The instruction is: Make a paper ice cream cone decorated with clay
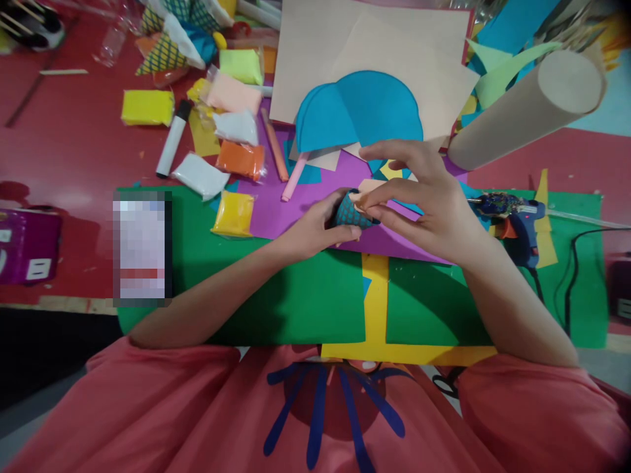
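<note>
Above the red worktop [93,148], the left hand [315,226] cups a patterned piece [351,214], likely light and crushable, best held around its sides; the right hand [438,203] pinches peach material [358,198].

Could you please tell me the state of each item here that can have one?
Left hand: closed around the blue patterned piece.
Right hand: pinching a peach piece against it.
Blue patterned piece: held, off the table.
Glue gun: lying on its side, red light lit.
Marker: capped.
Phone: screen lit, content blurred.
</note>
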`<action>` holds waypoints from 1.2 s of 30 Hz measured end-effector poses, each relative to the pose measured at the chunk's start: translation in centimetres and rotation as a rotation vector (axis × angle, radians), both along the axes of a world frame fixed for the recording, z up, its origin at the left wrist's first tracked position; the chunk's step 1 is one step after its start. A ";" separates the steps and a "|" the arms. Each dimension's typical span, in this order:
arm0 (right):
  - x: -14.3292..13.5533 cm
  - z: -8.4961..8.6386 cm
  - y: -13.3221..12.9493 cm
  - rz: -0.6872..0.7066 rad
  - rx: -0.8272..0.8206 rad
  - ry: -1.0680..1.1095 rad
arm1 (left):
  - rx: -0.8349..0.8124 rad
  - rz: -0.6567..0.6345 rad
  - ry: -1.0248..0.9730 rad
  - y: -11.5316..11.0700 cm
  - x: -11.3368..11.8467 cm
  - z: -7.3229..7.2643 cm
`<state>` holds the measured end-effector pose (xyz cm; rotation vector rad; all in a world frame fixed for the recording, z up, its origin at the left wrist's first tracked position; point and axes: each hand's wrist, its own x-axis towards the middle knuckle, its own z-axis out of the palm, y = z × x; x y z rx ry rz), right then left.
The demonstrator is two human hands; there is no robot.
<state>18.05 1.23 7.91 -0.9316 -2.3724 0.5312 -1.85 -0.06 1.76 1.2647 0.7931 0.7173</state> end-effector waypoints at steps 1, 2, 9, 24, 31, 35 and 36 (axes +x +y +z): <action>0.0 -0.1 0.0 -0.003 -0.017 0.002 | 0.022 0.001 0.006 0.0 0.0 -0.1; 0.0 -0.2 0.0 -0.005 -0.031 0.006 | 0.042 0.000 0.011 0.0 -0.1 -0.2; -0.2 -0.7 0.0 0.061 -0.003 0.075 | 0.129 0.009 0.067 -0.1 -0.2 -1.3; -0.7 -1.2 -0.3 0.039 -0.111 0.103 | 0.373 0.080 0.206 -0.3 0.1 -1.7; -1.0 -1.2 -0.6 -0.026 -0.124 0.074 | 0.520 0.091 0.307 -0.1 -0.1 -2.5; -1.2 -1.6 -0.6 -0.032 -0.108 0.097 | 0.539 0.097 0.323 -0.1 -0.3 -2.5; -1.2 -1.7 -0.6 -0.034 -0.107 0.104 | 0.543 0.101 0.326 -0.1 -0.3 -2.5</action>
